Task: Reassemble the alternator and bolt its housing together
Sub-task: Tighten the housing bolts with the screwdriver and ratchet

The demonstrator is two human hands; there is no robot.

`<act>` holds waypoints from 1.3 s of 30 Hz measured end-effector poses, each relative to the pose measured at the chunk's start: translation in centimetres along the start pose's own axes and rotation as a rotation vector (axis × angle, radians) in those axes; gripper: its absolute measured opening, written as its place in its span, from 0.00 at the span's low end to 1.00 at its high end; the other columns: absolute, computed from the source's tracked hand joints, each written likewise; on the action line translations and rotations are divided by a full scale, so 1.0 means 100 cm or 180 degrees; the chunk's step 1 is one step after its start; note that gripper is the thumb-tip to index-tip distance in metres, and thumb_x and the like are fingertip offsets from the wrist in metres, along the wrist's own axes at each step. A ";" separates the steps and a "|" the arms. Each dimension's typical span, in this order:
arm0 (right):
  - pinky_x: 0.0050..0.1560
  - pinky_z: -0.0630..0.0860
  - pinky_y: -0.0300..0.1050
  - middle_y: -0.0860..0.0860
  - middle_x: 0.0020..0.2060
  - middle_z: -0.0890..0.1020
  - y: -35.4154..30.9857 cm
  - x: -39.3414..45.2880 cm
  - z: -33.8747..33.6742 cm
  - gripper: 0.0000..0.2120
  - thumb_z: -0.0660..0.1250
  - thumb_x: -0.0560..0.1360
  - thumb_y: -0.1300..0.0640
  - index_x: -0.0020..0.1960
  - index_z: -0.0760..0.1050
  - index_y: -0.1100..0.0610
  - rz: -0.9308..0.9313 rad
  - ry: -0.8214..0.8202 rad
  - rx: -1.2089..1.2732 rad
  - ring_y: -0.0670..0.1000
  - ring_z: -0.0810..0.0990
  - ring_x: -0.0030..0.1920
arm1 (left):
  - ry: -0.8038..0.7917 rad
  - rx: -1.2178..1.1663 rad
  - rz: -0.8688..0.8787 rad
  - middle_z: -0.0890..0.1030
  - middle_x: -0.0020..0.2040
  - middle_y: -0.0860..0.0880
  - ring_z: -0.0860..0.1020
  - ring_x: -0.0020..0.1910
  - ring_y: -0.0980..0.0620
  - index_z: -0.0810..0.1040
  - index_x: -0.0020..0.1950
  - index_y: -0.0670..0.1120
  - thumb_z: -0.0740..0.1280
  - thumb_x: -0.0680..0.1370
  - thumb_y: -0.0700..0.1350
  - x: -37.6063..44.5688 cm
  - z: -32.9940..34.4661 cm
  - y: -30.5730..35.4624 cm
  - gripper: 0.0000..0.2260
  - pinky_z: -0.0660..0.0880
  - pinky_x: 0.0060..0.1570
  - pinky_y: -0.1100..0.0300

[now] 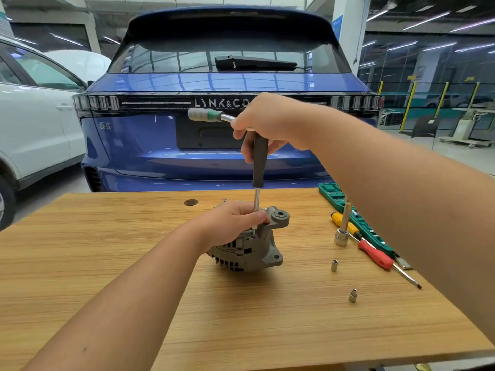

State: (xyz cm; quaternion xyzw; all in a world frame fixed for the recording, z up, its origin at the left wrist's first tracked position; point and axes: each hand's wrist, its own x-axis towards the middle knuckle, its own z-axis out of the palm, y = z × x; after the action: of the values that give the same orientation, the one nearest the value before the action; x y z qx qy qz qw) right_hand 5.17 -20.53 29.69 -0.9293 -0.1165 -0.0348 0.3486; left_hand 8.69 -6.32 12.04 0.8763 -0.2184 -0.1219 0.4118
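A grey alternator [265, 250] stands on the wooden table [134, 263] near its middle. My left hand [233, 223] grips its top and steadies a thin metal shaft against the housing. That shaft belongs to a long driver with a dark handle [259, 162], held upright over the alternator. My right hand [267, 121] grips the top of this driver together with a ratchet handle [206, 115] that sticks out to the left, silver with a green band. The driver's tip sits at a bolt hole on the housing's upper edge, partly hidden by my left fingers.
To the right lie a green socket tray [334, 195], a yellow screwdriver [341, 220], a red screwdriver [377, 257], an extension bar with socket [342, 235] and two loose sockets [334, 265] [353, 295]. A small bolt [224, 200] and dark disc [191, 202] sit behind. A blue car [227, 103] stands past the table.
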 end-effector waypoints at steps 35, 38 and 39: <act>0.45 0.67 0.46 0.46 0.57 0.74 0.037 -0.016 0.056 0.21 0.49 0.85 0.42 0.73 0.71 0.46 -0.1572 0.1638 -0.1215 0.48 0.72 0.56 | 0.0083 0.0133 0.0009 0.83 0.61 0.45 0.80 0.56 0.44 0.83 0.54 0.70 0.63 0.81 0.66 -0.001 0.002 0.001 0.10 0.74 0.59 0.47; 0.40 0.65 0.47 0.47 0.40 0.74 0.017 -0.009 0.035 0.18 0.53 0.85 0.45 0.46 0.76 0.50 -0.1220 0.1471 -0.2130 0.53 0.72 0.44 | 0.0077 0.0065 -0.0008 0.85 0.54 0.58 0.80 0.57 0.48 0.84 0.53 0.70 0.64 0.80 0.68 -0.001 0.001 -0.001 0.10 0.72 0.50 0.54; 0.36 0.64 0.46 0.48 0.36 0.74 0.009 -0.005 0.026 0.18 0.55 0.84 0.47 0.39 0.72 0.52 -0.0962 0.1291 -0.2177 0.54 0.72 0.39 | 0.0051 0.0044 0.0009 0.84 0.53 0.61 0.79 0.58 0.49 0.84 0.53 0.70 0.64 0.79 0.68 -0.001 0.001 -0.001 0.11 0.72 0.50 0.55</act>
State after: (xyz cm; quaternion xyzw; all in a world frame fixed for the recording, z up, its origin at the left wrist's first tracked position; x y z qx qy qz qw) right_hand 4.84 -19.56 27.05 -0.9383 -0.1623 -0.3043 0.0271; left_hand 8.61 -6.28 11.94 0.8798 -0.2171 -0.1127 0.4076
